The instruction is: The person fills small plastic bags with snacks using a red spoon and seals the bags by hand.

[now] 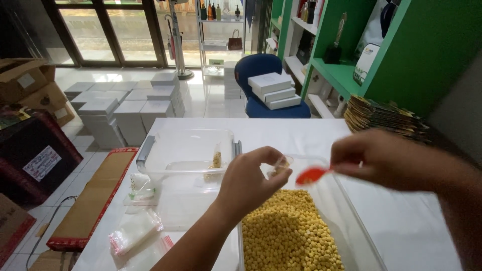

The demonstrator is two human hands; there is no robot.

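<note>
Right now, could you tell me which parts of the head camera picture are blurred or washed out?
Head view: the right hand and red spoon are motion-blurred; the left hand and yellow pellets are sharper; daylight through the glass doors glares off the floor tiles.

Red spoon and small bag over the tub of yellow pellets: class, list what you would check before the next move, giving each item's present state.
1. Red spoon gripped by right hand: ok.
2. Small clear bag pinched in left hand: ok.
3. Bag mouth open: cannot tell, blurred.
4. Spoon loaded: cannot tell.
5. Spoon and bag above the tub of yellow pellets: ok.
6. Clear lidded bin within reach behind: ok.
</note>
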